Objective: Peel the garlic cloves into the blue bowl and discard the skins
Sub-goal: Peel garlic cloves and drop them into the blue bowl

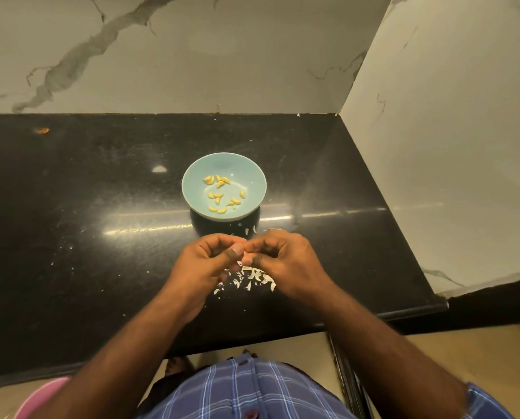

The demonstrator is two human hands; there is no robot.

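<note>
While both hands meet just above the counter at 6 o'clock of the blue bowl (224,187), the left hand (205,261) and the right hand (279,261) have their fingers curled inward and their thumb tips pressed close together, pinching something small between them; it is almost wholly hidden by the fingers, so whether it is a garlic clove cannot be told for sure. The bowl is round, shallow and smooth, pale blue-green with a glazed sheen, and it stands on the black countertop (101,237) well in from the edge. Scattered across its floor lie the peeled garlic cloves (222,193), about 12 small yellowish crescents, some touching in pairs, others apart. Directly below the hands, toward 6 o'clock, the garlic skins (252,278) lie in a loose heap of thin, papery white flakes and curls, with a few stray bits near the bowl's near rim and finer crumbs speckled out toward 8 o'clock. The counter is polished dark stone, glossy enough to carry a bright streak of reflected light running from 9 o'clock to 3 o'clock. Behind it and along its right side rise marble walls (252,55), cream with grey veins, meeting in a corner at 1 o'clock. At the bottom of the view a blue checked shirt (252,391) shows, and a pink rim (41,397) at 7 o'clock.
</note>
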